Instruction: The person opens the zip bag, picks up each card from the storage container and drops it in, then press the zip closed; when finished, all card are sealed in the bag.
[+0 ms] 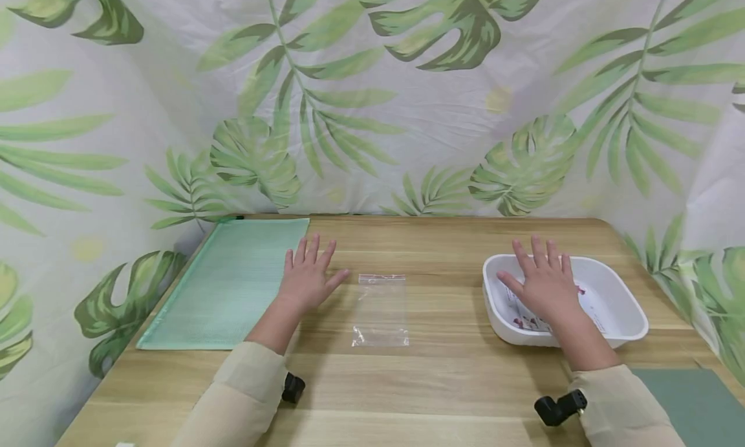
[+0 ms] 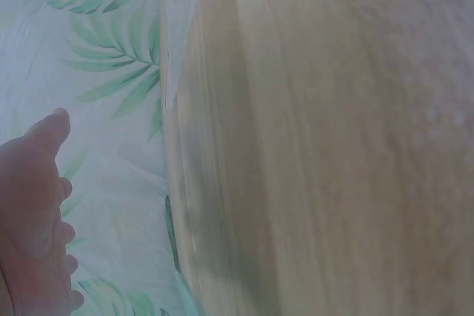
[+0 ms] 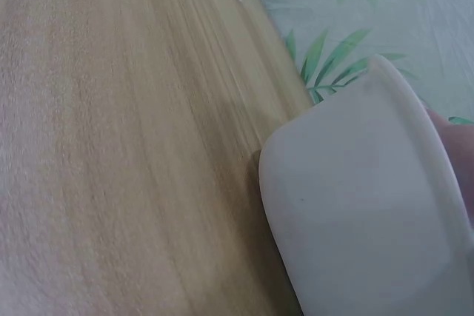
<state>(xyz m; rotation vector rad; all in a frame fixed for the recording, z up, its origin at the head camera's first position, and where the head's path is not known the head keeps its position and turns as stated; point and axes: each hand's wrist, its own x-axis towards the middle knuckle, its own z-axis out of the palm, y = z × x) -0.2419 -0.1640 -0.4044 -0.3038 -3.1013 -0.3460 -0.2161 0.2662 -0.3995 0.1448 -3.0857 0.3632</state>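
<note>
Beige sleeves (image 1: 235,392) lead to empty, splayed hands (image 1: 305,282) (image 1: 546,290), the left near a clear bag (image 1: 381,311), right over a white tub (image 1: 605,284).

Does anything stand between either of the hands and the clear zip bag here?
Nothing visible blocks the left hand: only wooden tabletop shows between it and the clear zip bag. The right hand appears over the white tub, so the tub's left rim lies between, with tabletop beyond.
</note>
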